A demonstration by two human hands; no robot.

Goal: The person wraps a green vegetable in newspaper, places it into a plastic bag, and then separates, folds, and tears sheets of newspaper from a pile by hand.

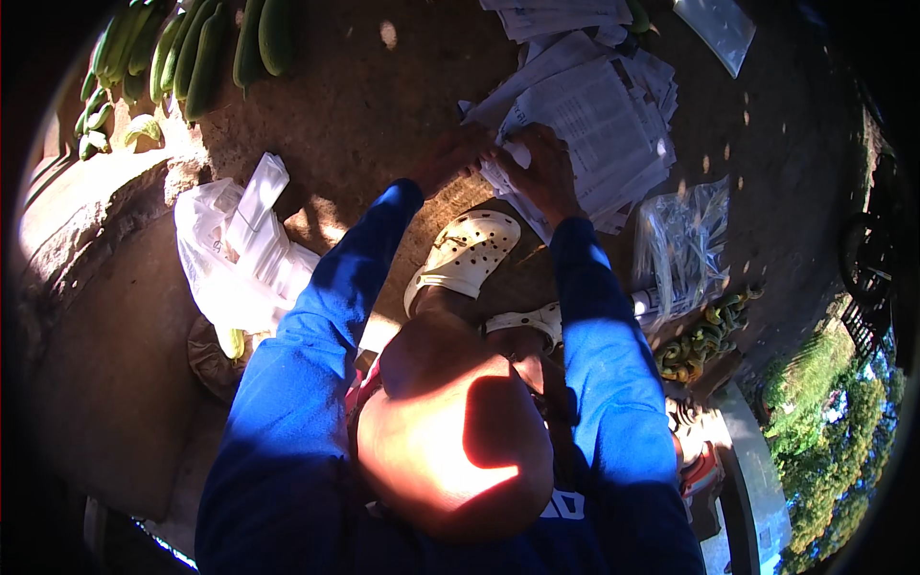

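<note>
A spread pile of printed paper sheets (609, 115) lies on the ground ahead of me. At its left edge my left hand (457, 158) is in shadow, fingers curled and tips close to the right thumb; what they hold, if anything, I cannot make out. Over the pile's near-left corner, my right hand (546, 172) is closed on the edge of a paper sheet (518, 153), which shows white between thumb and fingers. Just below the hands stands my foot in a cream clog (470, 251).
Long green gourds (203, 62) lie at the far left. White plastic bags (244, 244) sit left of my left arm. Right of the pile is a clear plastic bag (682, 244), with curved green vegetables (707, 335) nearer me. Another clear plastic packet (719, 34) lies far right.
</note>
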